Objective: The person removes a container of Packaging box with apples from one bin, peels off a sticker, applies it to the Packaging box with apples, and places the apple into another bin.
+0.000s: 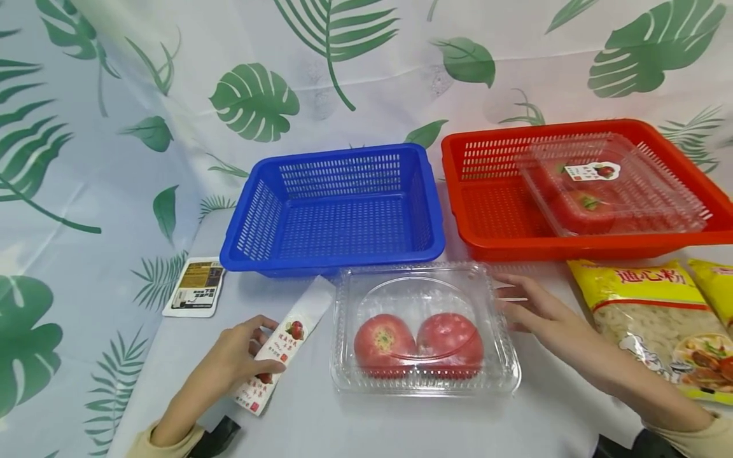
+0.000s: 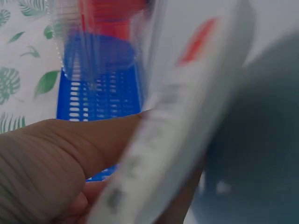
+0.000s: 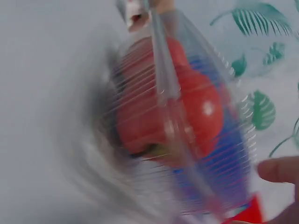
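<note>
White paper-like label strip [image 1: 292, 345] with red-fruit print, pinched in left hand [image 1: 243, 353], long axis near-left to far-right | clear plastic lidded box [image 1: 426, 388], two round red tomatoes [image 1: 450, 345] inside, right of left fingers, just beside strip's far end | right hand [image 1: 532, 308] nearer to box, at right edge, fingers loosely apart, gripping nothing, contact unclear

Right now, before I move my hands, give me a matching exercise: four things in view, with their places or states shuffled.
Things
1. Label strip
2. Front tomato box
3. Blue basket
4. Red basket

Places or states
A. Stands left of the other basket
B. Held in the left hand
C. Contains a labelled clear box
D. Between the left hand and the right hand

Pairs: 1-B, 2-D, 3-A, 4-C
</note>
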Motion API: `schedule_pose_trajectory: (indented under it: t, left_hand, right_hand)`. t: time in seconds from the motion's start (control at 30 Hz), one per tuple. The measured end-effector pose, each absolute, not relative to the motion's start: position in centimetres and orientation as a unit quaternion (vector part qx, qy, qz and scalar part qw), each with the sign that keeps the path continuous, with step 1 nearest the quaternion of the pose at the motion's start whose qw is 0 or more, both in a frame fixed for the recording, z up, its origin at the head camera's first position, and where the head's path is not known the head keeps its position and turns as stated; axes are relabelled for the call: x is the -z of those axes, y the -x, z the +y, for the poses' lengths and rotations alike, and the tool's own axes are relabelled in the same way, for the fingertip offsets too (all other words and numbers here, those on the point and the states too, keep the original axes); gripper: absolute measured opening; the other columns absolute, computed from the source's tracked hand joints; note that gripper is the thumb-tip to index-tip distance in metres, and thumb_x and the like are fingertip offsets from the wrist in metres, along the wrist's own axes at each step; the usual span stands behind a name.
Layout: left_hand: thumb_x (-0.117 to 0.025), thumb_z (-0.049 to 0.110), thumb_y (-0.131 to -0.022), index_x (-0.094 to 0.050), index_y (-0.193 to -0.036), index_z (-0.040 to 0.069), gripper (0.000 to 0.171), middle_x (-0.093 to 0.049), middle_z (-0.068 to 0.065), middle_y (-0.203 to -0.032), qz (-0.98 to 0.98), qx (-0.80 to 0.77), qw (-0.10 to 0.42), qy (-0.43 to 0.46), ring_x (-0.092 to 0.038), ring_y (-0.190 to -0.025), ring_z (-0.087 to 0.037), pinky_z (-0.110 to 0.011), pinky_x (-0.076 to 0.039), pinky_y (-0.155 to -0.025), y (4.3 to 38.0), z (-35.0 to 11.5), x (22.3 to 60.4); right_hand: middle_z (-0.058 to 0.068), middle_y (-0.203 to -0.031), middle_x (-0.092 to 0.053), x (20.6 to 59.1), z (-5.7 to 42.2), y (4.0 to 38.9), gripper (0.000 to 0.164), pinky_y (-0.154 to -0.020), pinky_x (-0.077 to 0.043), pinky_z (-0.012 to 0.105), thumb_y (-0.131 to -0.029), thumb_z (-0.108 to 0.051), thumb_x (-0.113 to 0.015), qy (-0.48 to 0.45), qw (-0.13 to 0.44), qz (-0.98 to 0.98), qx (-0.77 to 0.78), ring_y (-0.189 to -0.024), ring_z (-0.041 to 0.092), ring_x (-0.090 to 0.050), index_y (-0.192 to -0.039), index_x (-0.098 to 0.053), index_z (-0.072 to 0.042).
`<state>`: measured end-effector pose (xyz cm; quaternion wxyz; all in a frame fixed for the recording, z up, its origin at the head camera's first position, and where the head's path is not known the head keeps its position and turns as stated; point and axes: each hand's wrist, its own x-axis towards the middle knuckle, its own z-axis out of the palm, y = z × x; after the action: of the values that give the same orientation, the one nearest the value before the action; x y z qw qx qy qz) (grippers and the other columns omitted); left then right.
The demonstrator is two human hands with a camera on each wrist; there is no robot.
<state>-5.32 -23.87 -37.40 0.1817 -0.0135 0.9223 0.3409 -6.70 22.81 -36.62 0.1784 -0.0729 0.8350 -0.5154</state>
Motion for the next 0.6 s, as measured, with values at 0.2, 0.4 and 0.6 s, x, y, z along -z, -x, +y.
schedule_pose_trajectory:
  t: [0.2,0.4,0.6]
  left_hand:
    - [-0.094,0.012,-0.077,-0.064,-0.128,0.001,0.060,-0.065,-0.001,-0.095,0.902,-0.397,0.166,-0.009,-0.065,-0.081,-0.014,-0.028,-0.055,-0.068,3.6,-23.6,35.6]
    - [-0.089,0.014,-0.084,-0.063,-0.125,0.002,0.050,-0.070,-0.009,-0.100,0.844,-0.507,0.155,-0.080,-0.071,-0.076,-0.017,-0.034,-0.062,-0.062,1.9,-22.2,32.2]
    - [-0.088,0.014,-0.086,-0.065,-0.123,0.001,0.046,-0.074,-0.012,-0.105,0.811,-0.557,0.130,-0.123,-0.075,-0.084,-0.023,-0.038,-0.064,-0.065,2.6,-18.7,29.7]
  right_hand:
    - [0.024,-0.158,-0.035,32.8,22.8,4.9,0.072,-0.085,-0.058,0.067,-0.102,-0.037,-0.067,0.102,0.133,0.914,0.370,-0.133,0.054,-0.043,-0.161,-0.031,-0.014]
    - [-0.012,-0.145,-0.052,30.1,19.4,3.1,0.061,-0.089,-0.062,0.049,-0.091,-0.025,-0.084,0.224,0.003,0.918,0.327,-0.132,0.018,-0.053,-0.144,-0.056,-0.037]
    - [-0.008,-0.159,-0.043,35.4,17.8,4.5,0.066,-0.098,-0.057,0.031,-0.091,-0.031,-0.084,0.406,-0.036,0.842,0.353,-0.141,0.014,-0.047,-0.150,-0.055,-0.037]
